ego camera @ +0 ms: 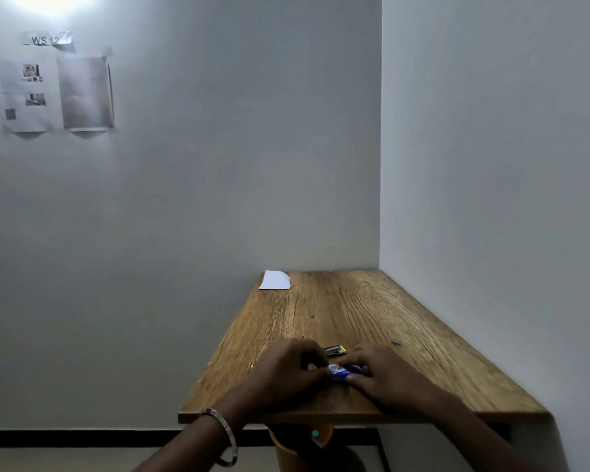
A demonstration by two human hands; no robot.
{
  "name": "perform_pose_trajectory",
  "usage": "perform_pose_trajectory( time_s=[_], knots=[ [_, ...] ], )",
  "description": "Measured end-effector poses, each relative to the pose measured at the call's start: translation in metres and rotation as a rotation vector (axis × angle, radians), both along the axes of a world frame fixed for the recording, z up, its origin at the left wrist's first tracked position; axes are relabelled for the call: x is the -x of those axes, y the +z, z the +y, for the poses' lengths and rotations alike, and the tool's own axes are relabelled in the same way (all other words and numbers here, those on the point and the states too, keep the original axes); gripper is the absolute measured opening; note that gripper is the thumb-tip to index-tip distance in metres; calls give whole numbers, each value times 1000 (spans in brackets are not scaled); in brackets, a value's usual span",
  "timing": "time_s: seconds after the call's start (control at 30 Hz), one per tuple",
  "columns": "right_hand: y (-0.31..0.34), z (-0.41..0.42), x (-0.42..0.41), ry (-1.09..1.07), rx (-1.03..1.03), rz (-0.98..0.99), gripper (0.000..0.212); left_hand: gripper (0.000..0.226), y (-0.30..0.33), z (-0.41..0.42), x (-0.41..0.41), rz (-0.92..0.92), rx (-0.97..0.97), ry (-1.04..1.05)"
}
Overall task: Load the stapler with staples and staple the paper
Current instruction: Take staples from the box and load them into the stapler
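Note:
Both hands rest near the front edge of a wooden table [372, 311]. My left hand [286, 369] and my right hand [378, 373] pinch a small blue and white staple box [343, 372] between their fingertips. Just behind the hands lies a small stapler [334, 350] with a metal top and a yellow end, partly hidden by my left fingers. A short loose strip of staples [396, 342] lies on the wood to the right. A white sheet of paper [275, 280] lies flat at the far left corner of the table.
Grey walls close the table at the back and along its right side. Printed sheets [55, 93] are taped to the back wall at upper left. An orange stool [300, 441] shows under the front edge. A metal bangle [225, 434] circles my left wrist.

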State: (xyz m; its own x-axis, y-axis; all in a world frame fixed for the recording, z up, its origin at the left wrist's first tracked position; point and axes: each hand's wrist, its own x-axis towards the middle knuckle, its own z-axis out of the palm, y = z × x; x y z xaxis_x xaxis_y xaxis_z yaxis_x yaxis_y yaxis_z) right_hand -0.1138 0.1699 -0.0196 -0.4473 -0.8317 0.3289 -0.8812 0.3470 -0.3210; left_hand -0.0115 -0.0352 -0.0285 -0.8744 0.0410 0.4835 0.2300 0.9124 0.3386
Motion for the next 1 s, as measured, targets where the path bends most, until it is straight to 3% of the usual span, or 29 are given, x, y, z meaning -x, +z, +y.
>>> perform_pose_trajectory(
  time_s=[0.17, 0.4, 0.7, 1.0],
  knots=[
    [-1, -1, 1, 1, 18, -16, 34, 20, 1, 1, -1, -33, -154, -51],
    [-4, -1, 4, -29, 70, -73, 35, 34, 0, 5, 3, -110, -316, 8],
    [-4, 6, 7, -39, 158, -202, 44, 39, -3, 17, 1, -63, 30, 89],
    [-2, 20, 16, -4, 151, -215, 41, 35, -5, 14, 0, -55, 57, 116]
  ],
)
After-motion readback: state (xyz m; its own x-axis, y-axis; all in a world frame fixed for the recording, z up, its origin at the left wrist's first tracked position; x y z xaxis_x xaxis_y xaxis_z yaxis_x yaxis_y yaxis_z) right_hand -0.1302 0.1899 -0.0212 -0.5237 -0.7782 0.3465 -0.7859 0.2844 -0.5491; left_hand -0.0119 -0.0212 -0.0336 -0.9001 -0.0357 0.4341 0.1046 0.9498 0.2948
